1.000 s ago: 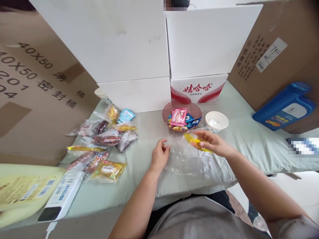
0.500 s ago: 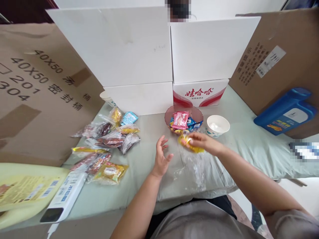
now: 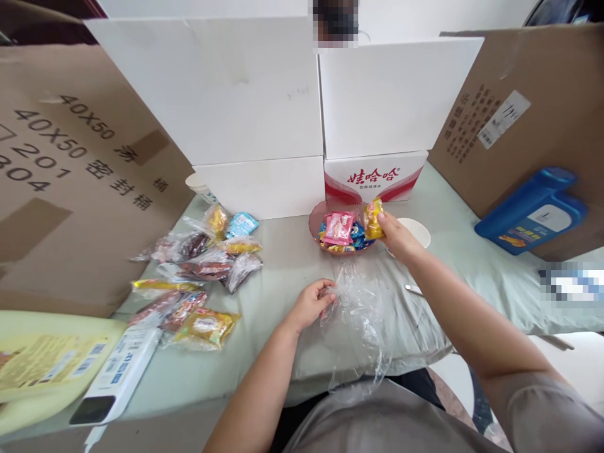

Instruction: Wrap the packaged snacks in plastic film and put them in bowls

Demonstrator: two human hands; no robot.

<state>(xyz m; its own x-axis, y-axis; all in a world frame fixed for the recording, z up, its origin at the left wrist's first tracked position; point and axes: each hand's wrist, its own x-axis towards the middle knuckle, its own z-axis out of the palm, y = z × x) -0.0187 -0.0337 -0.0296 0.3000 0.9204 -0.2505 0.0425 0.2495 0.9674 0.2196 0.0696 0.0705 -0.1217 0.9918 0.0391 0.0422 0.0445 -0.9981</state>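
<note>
My right hand (image 3: pixel 397 235) grips a yellow snack packet (image 3: pixel 374 219) and holds it up at the right rim of a pinkish glass bowl (image 3: pixel 315 228). Inside the bowl lie a pink packet (image 3: pixel 340 228) and several blue and yellow ones. My left hand (image 3: pixel 315 302) pinches the edge of a clear plastic bag (image 3: pixel 361 321), which spreads over the cloth near my body. Partly behind my right hand stands a white paper bowl (image 3: pixel 418 231). A small white-and-metal tool (image 3: pixel 414 289) lies beside my right forearm; its kind is unclear.
Several bagged snacks (image 3: pixel 207 264) are heaped on the left, with a blue packet (image 3: pixel 242 224) and a paper cup (image 3: pixel 200 186) behind. A white sealer-like device (image 3: pixel 116 374) and yellow jug (image 3: pixel 51 365) stand front left. White boxes (image 3: pixel 255 182) and cardboard (image 3: pixel 509 138) wall the table.
My right hand has raised the yellow packet up and away toward the bowl's right rim. My left hand, open before, has moved down and closed on the clear bag, which is now more spread.
</note>
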